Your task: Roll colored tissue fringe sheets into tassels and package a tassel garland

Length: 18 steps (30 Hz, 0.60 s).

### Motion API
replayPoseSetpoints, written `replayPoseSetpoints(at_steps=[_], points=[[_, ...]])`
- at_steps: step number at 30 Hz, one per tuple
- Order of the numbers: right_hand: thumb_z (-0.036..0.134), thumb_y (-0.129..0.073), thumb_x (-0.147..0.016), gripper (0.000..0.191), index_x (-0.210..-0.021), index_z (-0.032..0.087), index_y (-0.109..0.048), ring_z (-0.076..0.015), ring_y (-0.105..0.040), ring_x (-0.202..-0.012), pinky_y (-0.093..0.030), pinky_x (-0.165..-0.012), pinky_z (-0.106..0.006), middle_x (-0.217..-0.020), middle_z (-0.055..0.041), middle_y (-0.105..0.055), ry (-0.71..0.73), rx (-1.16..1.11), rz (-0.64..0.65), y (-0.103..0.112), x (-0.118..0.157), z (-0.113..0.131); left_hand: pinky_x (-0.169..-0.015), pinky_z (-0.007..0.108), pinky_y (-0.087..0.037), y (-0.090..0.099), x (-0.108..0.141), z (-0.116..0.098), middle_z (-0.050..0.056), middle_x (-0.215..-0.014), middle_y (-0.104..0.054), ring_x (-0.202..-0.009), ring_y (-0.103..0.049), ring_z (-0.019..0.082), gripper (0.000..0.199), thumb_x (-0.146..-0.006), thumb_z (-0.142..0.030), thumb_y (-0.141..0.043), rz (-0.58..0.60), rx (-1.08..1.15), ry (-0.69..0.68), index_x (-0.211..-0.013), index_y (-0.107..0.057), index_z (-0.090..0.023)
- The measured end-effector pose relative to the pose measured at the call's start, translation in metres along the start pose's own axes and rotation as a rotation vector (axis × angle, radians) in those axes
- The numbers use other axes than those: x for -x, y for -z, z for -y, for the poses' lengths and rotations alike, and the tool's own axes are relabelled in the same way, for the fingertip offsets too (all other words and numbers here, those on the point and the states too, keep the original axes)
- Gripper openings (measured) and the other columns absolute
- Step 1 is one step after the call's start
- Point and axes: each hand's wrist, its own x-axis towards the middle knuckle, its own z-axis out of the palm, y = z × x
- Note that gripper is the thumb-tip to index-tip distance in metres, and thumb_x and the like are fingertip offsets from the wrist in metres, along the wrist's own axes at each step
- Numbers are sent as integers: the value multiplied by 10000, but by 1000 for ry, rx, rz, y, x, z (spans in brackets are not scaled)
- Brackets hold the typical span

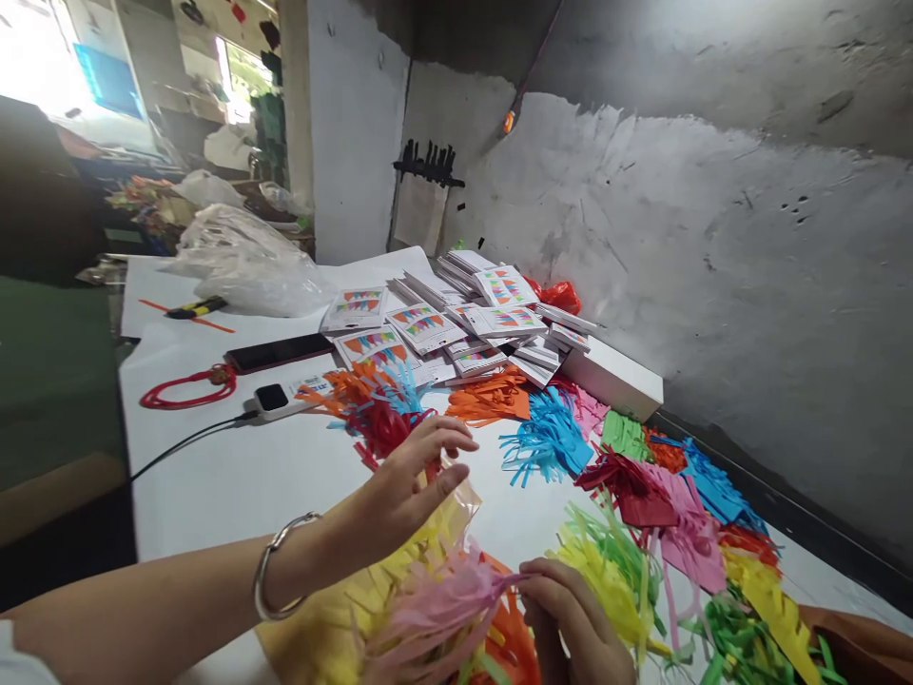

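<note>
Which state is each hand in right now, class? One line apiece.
Left hand: open, fingers loosely bent, nothing visibly held.
Right hand: closed, fingers pinching the gathered end of a pink fringed tassel.

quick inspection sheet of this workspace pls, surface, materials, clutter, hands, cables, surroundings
surface: white tabletop, partly covered
job's things: pink fringe at the near edge; blue fringe among other coloured bundles; printed cards in a loose pile behind
clutter: phone, yellow-and-black tool, clear plastic bag, white box
left hand: raised, fingers apart, nothing seen held
right hand: pinching the pink fringe's gathered end
cables: black cable running to a small white device; red cord coiled beside the phone
surroundings: grey wall, patchy paint
</note>
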Motion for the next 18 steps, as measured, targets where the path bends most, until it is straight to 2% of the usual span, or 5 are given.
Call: replayPoseSetpoints(at_steps=[3,6,10,14,18], points=[[260,-558,-999,157,-936,250,-702,-143,-734,-822,-575,-735,-182,-905,-44,-731,-21,-80,38,1,-1,9,-1011,369,-439,-10,1,-19,112,-1144,-659,-1113,-570,238,339,-1045,-413,-428,416,59,-52,-1131,-678,-200],[286,-548,-1007,146,-968,258,-685,-150,-711,-837,-575,-729,-222,-991,-68,-717,-95,-153,66,9,-2,16,-790,294,-496,-31,4,-23,62,-884,-681,-827,-601,185,463,-992,-571,-478,787,365,205,-972,-707,-170],[238,-526,-1007,140,-994,243,-666,-85,-603,-614,-530,-586,-221,-1059,-71,-695,-301,-201,-23,35,-5,16,-651,242,-449,-44,3,-16,3,-745,-621,-680,-541,136,508,-844,-657,-661,637,625,482,-898,-668,-152],[228,-559,-993,114,-1065,238,-646,-81,-529,-522,-439,-464,-181,-674,36,-594,-416,-210,-122,62,-9,12,-645,233,-426,-32,-1,-10,9,-801,-632,-707,-530,135,458,-864,-611,-659,471,477,505,-910,-681,-156],[266,-552,-998,112,-1062,238,-640,-83,-526,-541,-408,-461,-182,-687,40,-565,-456,-189,-63,68,-12,15,-642,233,-430,-22,1,-3,12,-828,-641,-729,-539,145,443,-882,-604,-631,442,381,532,-957,-694,-172]])
